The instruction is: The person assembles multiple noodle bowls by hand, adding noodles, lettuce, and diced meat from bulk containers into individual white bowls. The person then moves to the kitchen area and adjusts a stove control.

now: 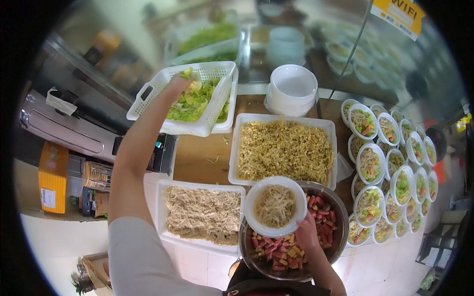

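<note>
My left hand (183,89) reaches into a white perforated basket (213,106) of chopped lettuce (193,109). Its fingers are closed on some of the lettuce, and green bits show around them. With my right hand (307,231) I grip the rim of a white bowl (254,217) that has pale thin strands (274,204) in it. The bowl is held over a steel bowl (341,232) of chopped pink and yellowish pieces (281,256), hiding part of them. Behind it, a white tray (233,148) holds bean sprouts (286,148).
Another white tray (160,217) at the left holds thin noodle-like strands (202,212). A stack of white bowls (292,93) stands at the back, by a glass panel (316,44). On the right, several filled bowls (370,163) are stacked in layers on the wooden table (195,160).
</note>
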`<control>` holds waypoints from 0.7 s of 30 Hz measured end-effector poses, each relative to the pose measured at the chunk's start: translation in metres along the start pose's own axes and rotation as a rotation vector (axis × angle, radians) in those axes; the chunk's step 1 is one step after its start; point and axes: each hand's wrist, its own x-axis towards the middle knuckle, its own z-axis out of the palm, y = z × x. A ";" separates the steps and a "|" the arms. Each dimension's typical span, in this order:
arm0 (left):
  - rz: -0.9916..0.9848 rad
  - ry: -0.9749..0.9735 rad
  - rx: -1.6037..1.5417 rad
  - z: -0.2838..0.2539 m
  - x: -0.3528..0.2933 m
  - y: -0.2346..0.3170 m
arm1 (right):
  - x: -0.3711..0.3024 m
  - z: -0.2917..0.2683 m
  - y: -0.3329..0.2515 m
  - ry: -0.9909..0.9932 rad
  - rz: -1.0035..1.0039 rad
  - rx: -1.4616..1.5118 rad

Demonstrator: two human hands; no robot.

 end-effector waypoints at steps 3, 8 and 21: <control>-0.032 -0.180 -0.353 -0.014 -0.077 0.072 | 0.004 0.017 -0.016 -0.033 -0.069 0.035; -0.043 -0.448 -0.516 0.008 -0.219 0.130 | 0.000 0.031 -0.038 -0.144 -0.040 0.065; 0.626 -0.486 0.092 0.201 -0.470 0.127 | -0.101 -0.044 -0.075 -0.079 -0.097 0.002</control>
